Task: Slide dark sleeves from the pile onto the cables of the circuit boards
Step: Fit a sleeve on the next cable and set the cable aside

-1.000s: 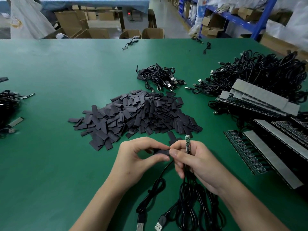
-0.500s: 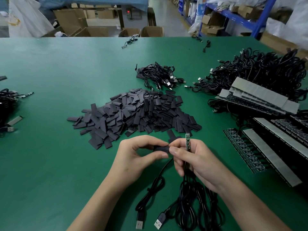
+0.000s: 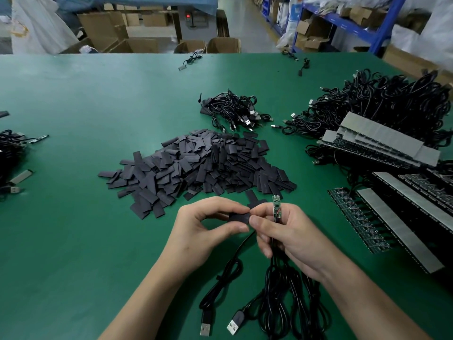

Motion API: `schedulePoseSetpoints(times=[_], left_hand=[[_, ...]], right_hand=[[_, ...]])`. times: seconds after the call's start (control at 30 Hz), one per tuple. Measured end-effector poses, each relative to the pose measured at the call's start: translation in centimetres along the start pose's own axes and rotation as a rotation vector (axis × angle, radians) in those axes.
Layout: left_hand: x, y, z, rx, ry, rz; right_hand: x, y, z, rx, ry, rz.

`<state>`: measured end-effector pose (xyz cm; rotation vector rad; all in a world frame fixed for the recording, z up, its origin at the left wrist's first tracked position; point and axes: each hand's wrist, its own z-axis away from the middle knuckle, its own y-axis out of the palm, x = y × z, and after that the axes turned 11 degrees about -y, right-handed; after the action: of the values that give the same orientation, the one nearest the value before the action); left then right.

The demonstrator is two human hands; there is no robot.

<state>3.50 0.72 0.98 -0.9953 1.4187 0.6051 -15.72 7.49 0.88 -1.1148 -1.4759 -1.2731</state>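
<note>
Near edge of green table (image 3: 73, 241): two USB plugs (image 3: 205, 327), metal ends toward the viewer, on black cables (image 3: 282, 303) coiled loosely below the wrists.

Left hand (image 3: 203, 231): thumb and forefinger closed in a pinch on one dark sleeve (image 3: 239, 218), held flat just above the table. Cannot tell whether a cable passes through it.

Right hand (image 3: 289, 231): fingers curled round one narrow green circuit board (image 3: 276, 207), held upright with its cable trailing down through the palm; thumb tip touching the sleeve's end. Markings on board too small to read.

Just beyond the hands: pile of sleeves (image 3: 196, 168), far too many to count.

Right side: rows of boards with grey strips (image 3: 380, 143), stacked and overlapping, number unclear.

Behind the pile: one small bundle of cables (image 3: 232, 111); to its right, one large heap of cables (image 3: 392, 101).

Far edge: two stray leads (image 3: 191, 60).

Past the table: cardboard boxes (image 3: 223, 45), blue shelving (image 3: 382, 28), red digits on a panel (image 3: 188, 15), unreadable.
</note>
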Motion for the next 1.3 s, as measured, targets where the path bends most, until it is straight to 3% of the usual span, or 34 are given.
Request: schedulePoseSetpoints(times=[0.63, 0.97, 1.3], left_hand=[[-0.2, 0.5, 0.1, 0.035, -0.098, 0.132], [0.5, 0.3, 0.1, -0.041, 0.032, -0.153], [0.9, 0.1, -0.1, -0.032, 0.025, -0.133]], right_hand=[[-0.1, 0.1, 0.0, -0.041, 0.001, -0.016], [0.0, 0.2, -0.1, -0.029, 0.0, 0.053], [-0.1, -0.1, 0.0, -0.024, 0.017, 0.057]])
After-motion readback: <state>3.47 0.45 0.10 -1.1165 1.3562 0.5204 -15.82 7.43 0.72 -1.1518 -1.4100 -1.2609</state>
